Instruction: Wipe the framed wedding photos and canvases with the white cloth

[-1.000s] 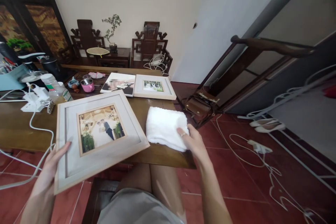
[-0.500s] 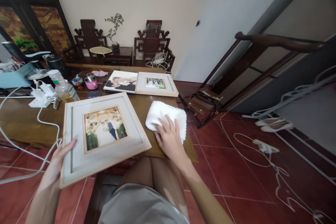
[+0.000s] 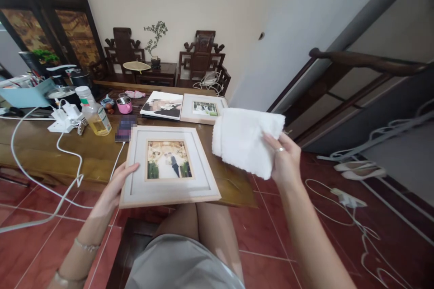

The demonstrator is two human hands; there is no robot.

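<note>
Half a second ago your right hand (image 3: 285,160) lay flat on the white towel (image 3: 246,140) on the bench (image 3: 68,158). Now it has closed on the towel's right edge and lifted it clear, so the folded cloth hangs in the air over the bench's right end, just beside the frame and not touching it. Your left hand (image 3: 115,187) still grasps the near picture frame (image 3: 169,165) at its lower left corner, thumb on the face. The frame has come in from the left and levelled out. It now appears to lie flat at the bench's front edge, its near side jutting slightly past it — I cannot tell whether it rests fully. For the work in hand, cloth and frame are both under your control, one in each hand, and the glass side faces up.

Counted:
- Two wooden frames — the one you hold and a second frame (image 3: 203,108) lying further back.
- One unframed photo print (image 3: 162,104) just beside that second frame.
- One towel.
- One bottle (image 3: 95,115) of yellowish liquid.
- One pink cup (image 3: 124,105).
- One white power strip (image 3: 66,115) with cables trailing off.
- Two carved chairs against the wall.
</note>
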